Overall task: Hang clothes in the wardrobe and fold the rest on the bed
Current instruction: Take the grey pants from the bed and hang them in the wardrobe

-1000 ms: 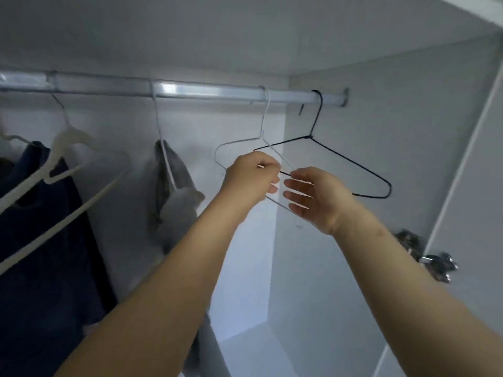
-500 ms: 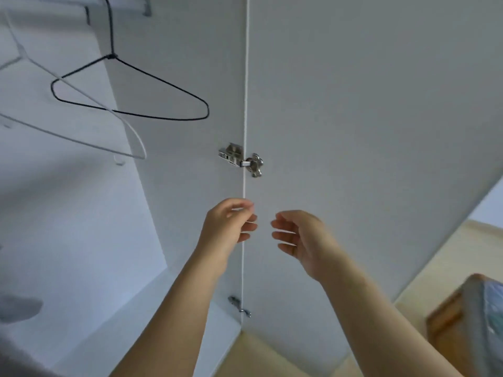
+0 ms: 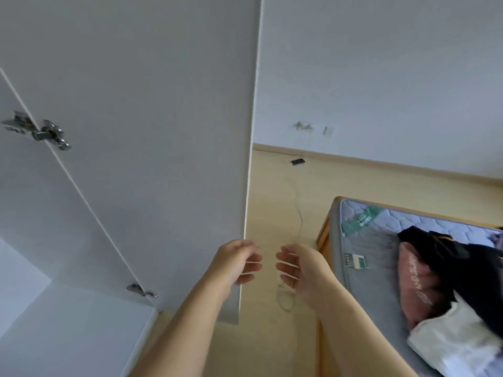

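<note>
With the left hand point(image 3: 234, 265) and right hand point(image 3: 299, 270) held empty, fingers loosely spread, beside the wardrobe door point(image 3: 163, 131), fetching is judged in hand: the clothes point(image 3: 424, 281) heaped on the bed point(image 3: 367, 240) at right must be reached next

Left hand point(image 3: 233, 263) and right hand point(image 3: 300, 270), loosely curled, near wardrobe door point(image 3: 163, 131); clothes point(image 3: 449, 270) on bed point(image 3: 381, 240).

A bedroom in a home: a white wardrobe door point(image 3: 152, 131) stands open on metal hinges point(image 3: 40, 131), beside a wooden-framed bed point(image 3: 324, 229) with a bare quilted mattress point(image 3: 381, 240) carrying heaped clothes point(image 3: 449, 268), over pale wood flooring point(image 3: 340, 180) and plain white walls point(image 3: 381, 63).
</note>
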Tool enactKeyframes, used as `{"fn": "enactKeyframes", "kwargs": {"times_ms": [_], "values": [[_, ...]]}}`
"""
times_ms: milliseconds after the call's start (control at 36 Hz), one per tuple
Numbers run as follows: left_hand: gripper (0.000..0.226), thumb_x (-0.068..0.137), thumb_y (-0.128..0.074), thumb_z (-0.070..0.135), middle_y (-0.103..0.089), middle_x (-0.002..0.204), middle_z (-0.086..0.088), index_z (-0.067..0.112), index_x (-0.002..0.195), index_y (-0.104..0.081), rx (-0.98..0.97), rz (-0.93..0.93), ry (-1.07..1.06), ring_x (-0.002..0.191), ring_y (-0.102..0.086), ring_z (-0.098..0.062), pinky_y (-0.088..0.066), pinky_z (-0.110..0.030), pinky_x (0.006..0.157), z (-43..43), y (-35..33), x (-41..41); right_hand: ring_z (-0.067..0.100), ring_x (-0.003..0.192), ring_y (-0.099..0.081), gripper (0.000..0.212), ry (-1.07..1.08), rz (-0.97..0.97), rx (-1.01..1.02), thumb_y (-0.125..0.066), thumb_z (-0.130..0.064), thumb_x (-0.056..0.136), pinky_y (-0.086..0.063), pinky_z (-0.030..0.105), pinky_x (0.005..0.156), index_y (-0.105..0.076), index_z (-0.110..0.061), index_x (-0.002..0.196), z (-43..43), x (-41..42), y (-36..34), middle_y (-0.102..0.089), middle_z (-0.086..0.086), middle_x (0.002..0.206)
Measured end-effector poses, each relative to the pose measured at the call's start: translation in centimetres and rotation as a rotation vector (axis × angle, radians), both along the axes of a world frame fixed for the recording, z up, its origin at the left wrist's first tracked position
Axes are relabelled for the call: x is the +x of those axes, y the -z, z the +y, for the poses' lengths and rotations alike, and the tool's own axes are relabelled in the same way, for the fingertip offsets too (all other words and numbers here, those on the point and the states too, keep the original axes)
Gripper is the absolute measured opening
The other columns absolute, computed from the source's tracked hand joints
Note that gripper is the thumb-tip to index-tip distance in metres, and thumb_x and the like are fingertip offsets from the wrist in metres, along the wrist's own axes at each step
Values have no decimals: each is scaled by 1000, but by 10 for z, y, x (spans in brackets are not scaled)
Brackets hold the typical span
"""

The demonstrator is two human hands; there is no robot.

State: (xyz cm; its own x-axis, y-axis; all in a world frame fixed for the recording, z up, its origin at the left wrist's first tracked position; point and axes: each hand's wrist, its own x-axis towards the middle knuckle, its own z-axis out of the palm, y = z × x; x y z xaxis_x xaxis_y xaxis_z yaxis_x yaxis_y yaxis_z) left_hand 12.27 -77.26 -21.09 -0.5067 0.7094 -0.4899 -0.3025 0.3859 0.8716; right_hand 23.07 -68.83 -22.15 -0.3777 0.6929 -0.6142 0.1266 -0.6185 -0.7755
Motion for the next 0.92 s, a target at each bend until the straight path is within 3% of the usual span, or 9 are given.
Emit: {"fn": "enactKeyframes", "kwargs": {"times_ms": [83, 194, 306, 417, 556, 917], "values": [[9, 94, -52, 20, -64, 74, 1, 16, 93, -60, -21, -42, 87, 65, -62, -12, -45, -22, 58, 25, 12, 21, 16, 61, -53, 16, 83, -5, -33, -47, -12, 92, -37, 25, 55, -56, -14, 79, 17, 23, 10, -59, 2, 72], [12, 93, -54, 19, -61, 72, 0, 20, 81, -58, -49, -56, 162, 64, -59, -11, -42, -22, 60, 61, 24, 39, 15, 58, -50, 13, 204, -26, -71, -47, -11, 92, -36, 23, 53, -54, -14, 81, 36, 48, 27, -57, 1, 70], [15, 92, -55, 17, -58, 68, 2, 19, 78, -56, -71, -106, 248, 54, -57, -7, -40, -18, 52, 106, 38, 55, 16, 53, -48, 14, 372, -48, -113, -48, -9, 92, -35, 19, 45, -54, -12, 80, 59, 70, 44, -55, 3, 67], [16, 93, -53, 16, -58, 67, 2, 20, 78, -55, -93, -159, 354, 50, -54, -6, -36, -18, 50, 155, 48, 69, 18, 54, -50, 10, 525, -66, -168, -50, -8, 90, -37, 23, 53, -56, -10, 82, 86, 83, 57, -57, 6, 71], [14, 94, -52, 15, -57, 67, 2, 18, 80, -55, -127, -106, 486, 52, -53, -7, -37, -16, 45, 212, 55, 71, 18, 52, -44, 17, 707, -68, -210, -47, -5, 90, -30, 22, 52, -52, -11, 75, 118, 95, 67, -54, 5, 66], [15, 95, -50, 13, -56, 68, 1, 17, 82, -56, -297, -63, 710, 54, -51, -9, -38, -20, 50, 281, 103, 115, 19, 51, -45, 14, 1000, -72, -389, -47, -5, 90, -30, 23, 50, -53, -7, 77, 142, 131, 108, -54, 7, 69]]}}
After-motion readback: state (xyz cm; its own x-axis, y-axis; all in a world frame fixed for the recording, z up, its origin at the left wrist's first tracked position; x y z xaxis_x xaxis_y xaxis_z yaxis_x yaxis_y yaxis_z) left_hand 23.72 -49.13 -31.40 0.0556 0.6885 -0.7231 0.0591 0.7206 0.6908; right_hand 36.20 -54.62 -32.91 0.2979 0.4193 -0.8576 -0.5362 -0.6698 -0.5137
